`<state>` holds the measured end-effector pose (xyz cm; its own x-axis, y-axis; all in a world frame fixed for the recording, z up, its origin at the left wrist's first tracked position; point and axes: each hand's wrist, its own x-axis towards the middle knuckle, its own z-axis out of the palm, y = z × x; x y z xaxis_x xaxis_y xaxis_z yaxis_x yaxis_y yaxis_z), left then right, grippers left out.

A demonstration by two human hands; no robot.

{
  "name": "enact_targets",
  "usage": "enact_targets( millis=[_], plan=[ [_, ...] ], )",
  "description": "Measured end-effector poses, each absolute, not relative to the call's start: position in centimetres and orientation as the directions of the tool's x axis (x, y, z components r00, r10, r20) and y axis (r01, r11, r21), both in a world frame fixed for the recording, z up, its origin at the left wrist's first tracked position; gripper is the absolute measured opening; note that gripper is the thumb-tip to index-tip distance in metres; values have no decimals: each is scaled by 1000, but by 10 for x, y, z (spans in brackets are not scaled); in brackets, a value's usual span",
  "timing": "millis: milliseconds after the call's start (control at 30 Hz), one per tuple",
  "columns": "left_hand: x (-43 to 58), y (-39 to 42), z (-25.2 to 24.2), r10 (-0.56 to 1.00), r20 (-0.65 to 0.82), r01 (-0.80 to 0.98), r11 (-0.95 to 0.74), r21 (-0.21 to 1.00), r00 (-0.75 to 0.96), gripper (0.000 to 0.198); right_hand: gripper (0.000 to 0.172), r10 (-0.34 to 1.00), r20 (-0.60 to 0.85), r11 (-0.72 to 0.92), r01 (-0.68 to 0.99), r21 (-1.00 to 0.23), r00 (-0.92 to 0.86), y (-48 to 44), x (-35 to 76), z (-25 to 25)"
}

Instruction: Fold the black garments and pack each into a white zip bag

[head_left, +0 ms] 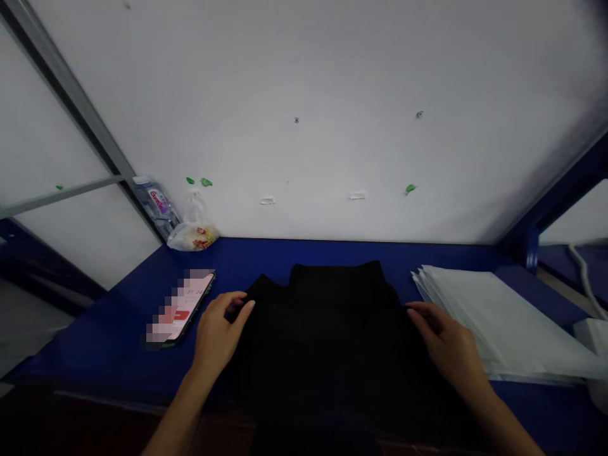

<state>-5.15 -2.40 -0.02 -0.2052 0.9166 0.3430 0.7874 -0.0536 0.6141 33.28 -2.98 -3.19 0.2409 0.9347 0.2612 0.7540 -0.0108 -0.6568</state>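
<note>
A black garment (327, 342), its exact kind hard to make out in the dark cloth, lies spread in front of me, its lower part reaching toward the near table edge. Its far side has an uneven outline, with a raised middle section and a small peak at the left. My left hand (219, 332) pinches the garment's left edge between thumb and fingers. On the opposite edge, my right hand (446, 342) is closed on the cloth with thumb and forefinger together.
The blue table (118, 342) meets a white wall (351, 152). A phone (183, 307) lies left of my left hand. Behind it are a plastic bottle (156, 204) and a knotted plastic bag (194, 233). White plastic packaging bags (503, 323) are stacked beside my right hand.
</note>
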Motion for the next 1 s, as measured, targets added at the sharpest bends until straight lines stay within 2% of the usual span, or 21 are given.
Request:
enact_targets(
  millis=[100, 233, 300, 367, 500, 667, 767, 867, 1000],
  plan=[
    [-61, -33, -3, 895, 305, 727, 31, 686, -325, 41, 29, 934, 299, 2, 832, -555, 197, -29, 331, -31],
    [-73, -46, -8, 913, 183, 639, 103, 763, -366, 49, 28, 852, 476, 38, 882, -470, 217, -38, 322, -18],
    [-75, -51, -8, 930, 117, 604, 126, 787, -348, 46, 25, 841, 526, 156, 873, -463, 129, -45, 310, -9],
    [-73, -53, -6, 941, 82, 587, 135, 798, -328, 39, 22, 848, 528, 320, 836, -446, -42, -51, 294, -2],
    [-64, -52, 5, 929, 182, 632, 69, 772, -323, 33, 24, 825, 426, 525, 783, -335, -371, -55, 260, -2],
    [-36, -47, 35, 885, 318, 688, 4, 726, -340, 28, 26, 838, 335, 527, 797, -295, -430, -54, 245, -14],
    [-1, -44, 51, 890, 371, 695, -90, 713, -265, 23, 26, 844, 333, 520, 794, -316, -421, -54, 247, -17],
    [40, -45, 51, 892, 444, 741, -240, 628, -87, 14, 30, 853, 323, 512, 782, -355, -411, -54, 250, -19],
    [77, -49, 26, 891, 403, 830, -378, 410, 207, 7, 58, 858, 333, 503, 772, -389, -392, -55, 249, -20]
  ],
)
